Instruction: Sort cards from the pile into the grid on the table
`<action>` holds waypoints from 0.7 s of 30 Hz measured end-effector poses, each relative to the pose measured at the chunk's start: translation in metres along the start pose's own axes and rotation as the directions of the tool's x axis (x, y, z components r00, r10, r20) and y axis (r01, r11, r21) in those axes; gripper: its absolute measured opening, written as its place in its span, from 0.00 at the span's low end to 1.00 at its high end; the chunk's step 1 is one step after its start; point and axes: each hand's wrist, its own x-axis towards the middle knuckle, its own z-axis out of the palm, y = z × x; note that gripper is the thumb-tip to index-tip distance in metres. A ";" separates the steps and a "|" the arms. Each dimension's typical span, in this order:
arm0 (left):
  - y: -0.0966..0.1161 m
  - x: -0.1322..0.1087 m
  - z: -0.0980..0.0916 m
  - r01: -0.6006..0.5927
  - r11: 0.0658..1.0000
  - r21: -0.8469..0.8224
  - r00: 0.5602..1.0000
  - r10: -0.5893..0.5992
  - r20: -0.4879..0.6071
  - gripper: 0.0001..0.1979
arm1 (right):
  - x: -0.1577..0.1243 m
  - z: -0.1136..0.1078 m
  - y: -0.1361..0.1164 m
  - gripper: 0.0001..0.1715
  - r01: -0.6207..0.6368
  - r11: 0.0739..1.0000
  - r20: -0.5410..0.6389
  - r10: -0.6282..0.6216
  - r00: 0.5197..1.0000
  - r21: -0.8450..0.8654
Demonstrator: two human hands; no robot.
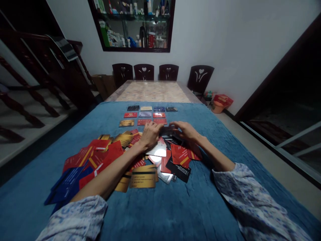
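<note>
Holding dark card point(167, 130): left fingers point(157, 127), right fingers point(177, 125); bottles point(161, 42) in cabinet point(136, 50).

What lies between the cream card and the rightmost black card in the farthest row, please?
In the head view, a dark blue card lies between the cream card and the rightmost black card.

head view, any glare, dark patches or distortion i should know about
Head view: white glare on the silver card near the left hand; head view, right side: the doorway is mostly lost in darkness, and its frame leans steeply, likely wide-angle distortion.
</note>
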 end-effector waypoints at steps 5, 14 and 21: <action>0.005 -0.001 -0.001 0.036 0.999 0.016 0.998 -0.037 0.044 0.26 | 0.000 0.005 -0.001 0.24 -0.027 0.996 0.006 0.027 1.000 -0.083; 0.003 0.001 0.002 0.081 0.997 -0.009 0.994 -0.081 0.071 0.25 | 0.002 0.010 -0.005 0.35 -0.011 0.999 0.022 0.012 1.000 -0.031; 0.007 0.002 -0.003 0.090 0.996 -0.022 0.994 -0.089 0.069 0.26 | 0.003 0.011 -0.004 0.33 0.017 0.996 0.021 -0.015 1.000 -0.092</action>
